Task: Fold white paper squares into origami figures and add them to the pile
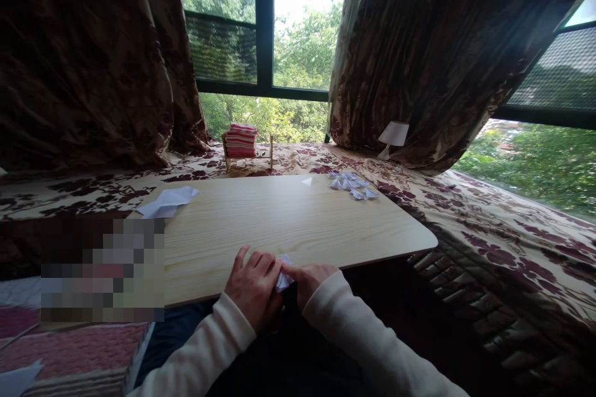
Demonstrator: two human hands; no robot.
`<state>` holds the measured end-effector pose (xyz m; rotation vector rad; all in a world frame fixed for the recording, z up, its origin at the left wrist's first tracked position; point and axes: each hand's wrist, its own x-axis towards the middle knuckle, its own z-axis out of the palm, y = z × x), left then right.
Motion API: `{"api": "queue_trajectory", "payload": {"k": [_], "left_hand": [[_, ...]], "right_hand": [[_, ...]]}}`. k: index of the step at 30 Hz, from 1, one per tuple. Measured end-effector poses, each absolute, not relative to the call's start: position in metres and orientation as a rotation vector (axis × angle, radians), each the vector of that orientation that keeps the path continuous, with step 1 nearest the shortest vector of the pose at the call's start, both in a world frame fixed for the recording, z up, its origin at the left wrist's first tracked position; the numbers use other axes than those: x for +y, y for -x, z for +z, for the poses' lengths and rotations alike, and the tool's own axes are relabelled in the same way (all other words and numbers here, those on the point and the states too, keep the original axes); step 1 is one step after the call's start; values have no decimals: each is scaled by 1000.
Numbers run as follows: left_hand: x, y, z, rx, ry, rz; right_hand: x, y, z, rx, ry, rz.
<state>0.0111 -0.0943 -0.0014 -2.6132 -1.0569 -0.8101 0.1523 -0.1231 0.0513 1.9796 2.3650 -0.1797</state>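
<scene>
Between my two hands, at the near edge of the wooden tabletop [261, 217], is a small piece of folded white paper [284, 275]. My left hand [254, 282] is closed on its left side, with the knuckles up and the thumb hidden below. From the right, my right hand [313, 282] grips the same paper, its forefinger pressed on the upper face. Several small folded white paper pieces [351, 185] lie grouped at the far right of the tabletop. A larger creased white sheet [168, 201] rests at the far left.
A blurred patch [107, 273] hides the table's left end. Behind the table, on a flowered cloth, stand a small rack with folded pink-striped cloths [241, 140] and a white lamp [393, 134]. Another white paper [21, 378] lies at the lower left. Dark curtains frame the windows.
</scene>
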Motion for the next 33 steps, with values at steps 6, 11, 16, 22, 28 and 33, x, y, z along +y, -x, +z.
{"api": "queue_trajectory", "payload": {"k": [6,11,16,22,28,33], "left_hand": [[-91,-5,-8,-1008,2573,-924],[-95,3,-12,-1002,2575,-1006],[-102,8,-18,-966,2588,-1022],[-97,-7,-10,-1179,2584,-868],[-92,-11,-5,-1168,2599,-785],[-93,-11,-6,-1197,2607,-776]], "right_hand": [[-112,-151,48,2456,-1894,-174],[-104,-149,44,2466,-1896,-133],[-104,-151,50,2474,-1851,-157],[-104,-156,47,2497,-1795,-154],[-103,-150,46,2460,-1810,-160],[-110,-148,47,2470,-1753,-103]]}}
